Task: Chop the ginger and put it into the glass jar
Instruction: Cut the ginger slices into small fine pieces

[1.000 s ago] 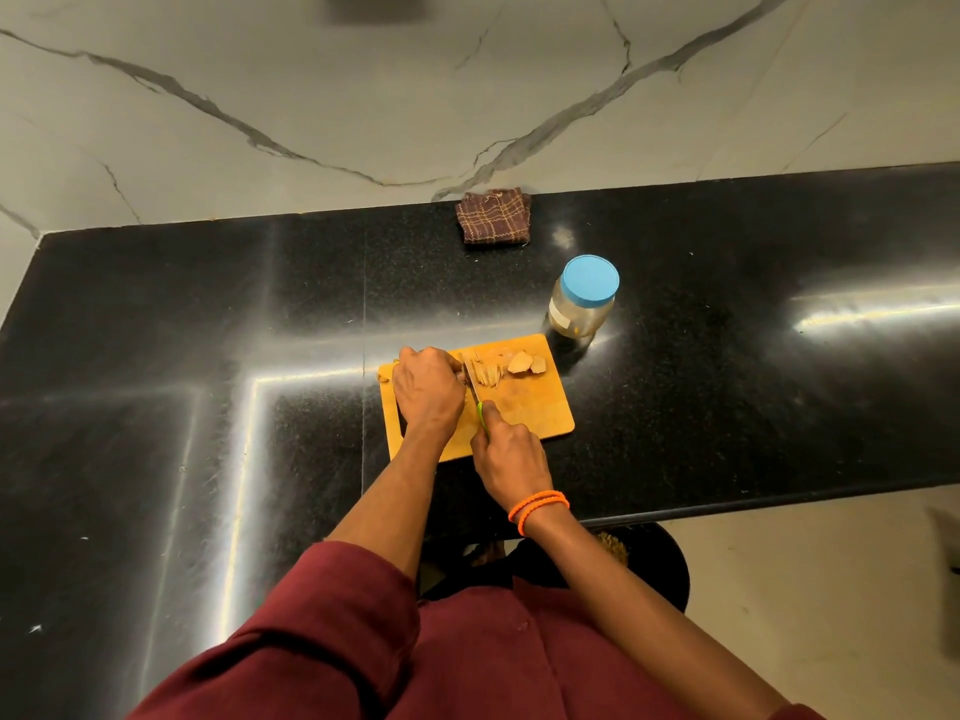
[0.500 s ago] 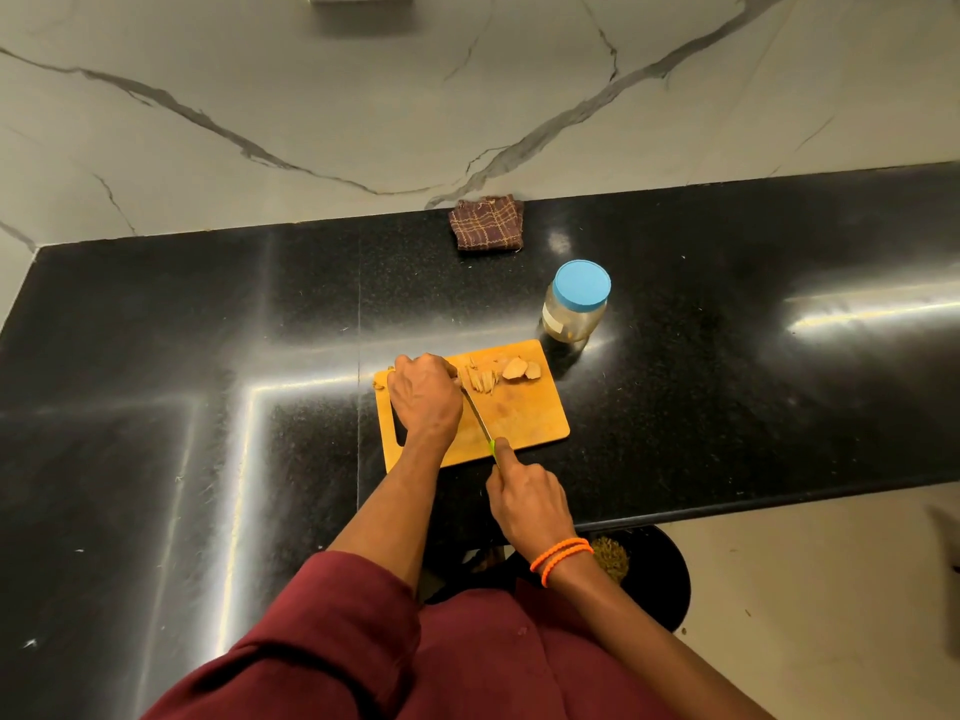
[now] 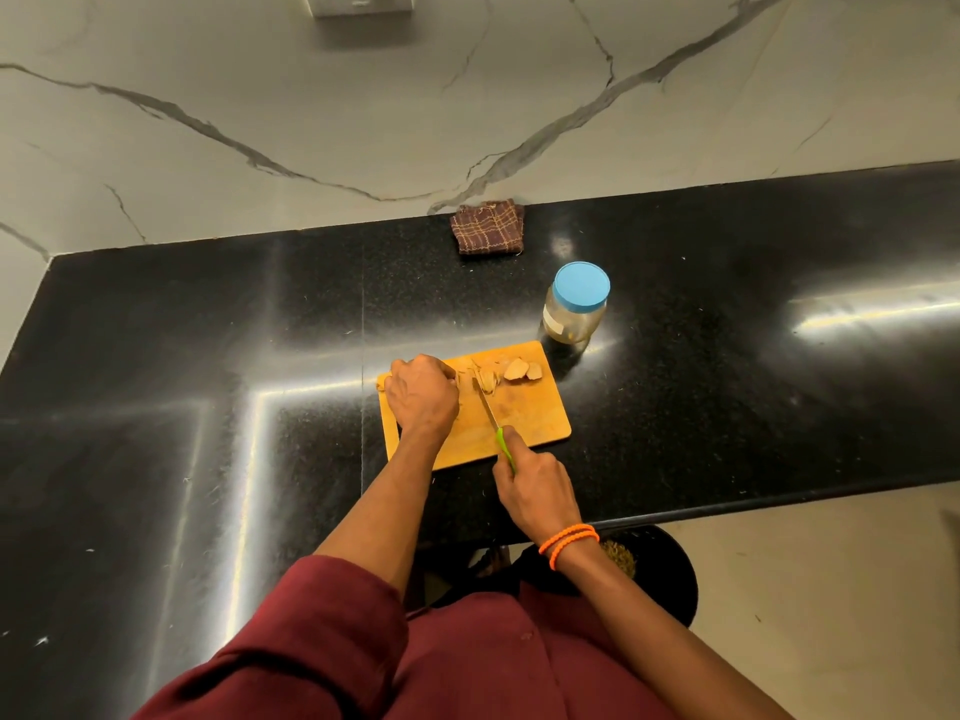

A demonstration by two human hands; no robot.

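An orange cutting board [image 3: 535, 413] lies on the black counter. Several cut ginger slices [image 3: 517, 368] lie along its far edge. My left hand [image 3: 422, 394] is curled over the uncut ginger at the board's far left, hiding most of it. My right hand [image 3: 535, 485] grips the green handle of a knife [image 3: 488, 407] at the board's near edge. The blade points away from me, its tip among the slices beside my left fingers. The glass jar [image 3: 574, 317] with a blue lid on stands just beyond the board's far right corner.
A folded brown checked cloth [image 3: 488, 226] lies against the marble wall behind the board. The counter's front edge [image 3: 727, 504] runs just behind my right wrist. A black round stool [image 3: 670, 569] stands below it.
My right hand drew the knife back toward me from beside my left hand, then stayed near the board's front edge. My left hand stayed on the ginger.
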